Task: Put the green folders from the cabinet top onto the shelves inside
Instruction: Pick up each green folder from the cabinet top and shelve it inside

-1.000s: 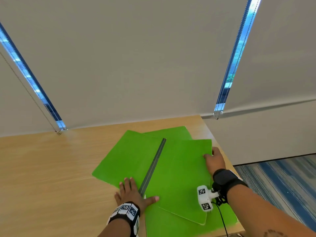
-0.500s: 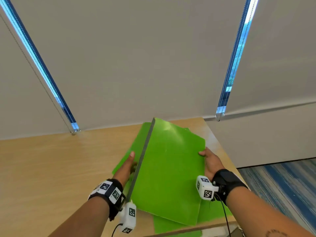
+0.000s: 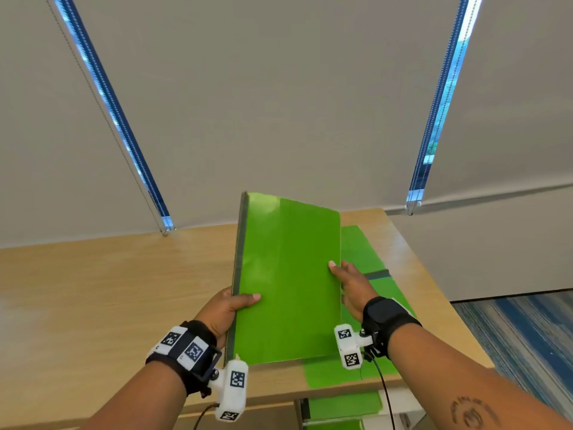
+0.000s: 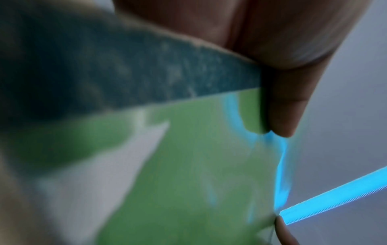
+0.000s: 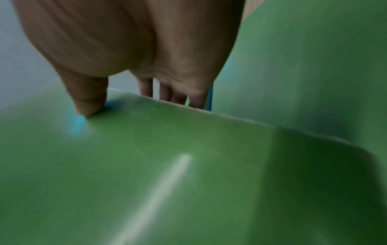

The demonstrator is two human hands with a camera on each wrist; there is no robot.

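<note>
both hands (image 3: pixel 223 308) (image 3: pixel 350 283) grip green folder (image 3: pixel 288 280) with curled fingers; no writing legible.

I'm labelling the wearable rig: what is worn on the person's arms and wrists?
Bare forearms, no sleeves. Each wrist carries a black strap and a white camera block with black-and-white square markers; the left strap bears markers too. Thin black cables hang below. Right forearm shows a dark tattoo.

Soft even daylight; sharp head view; blurred wrist views
</note>
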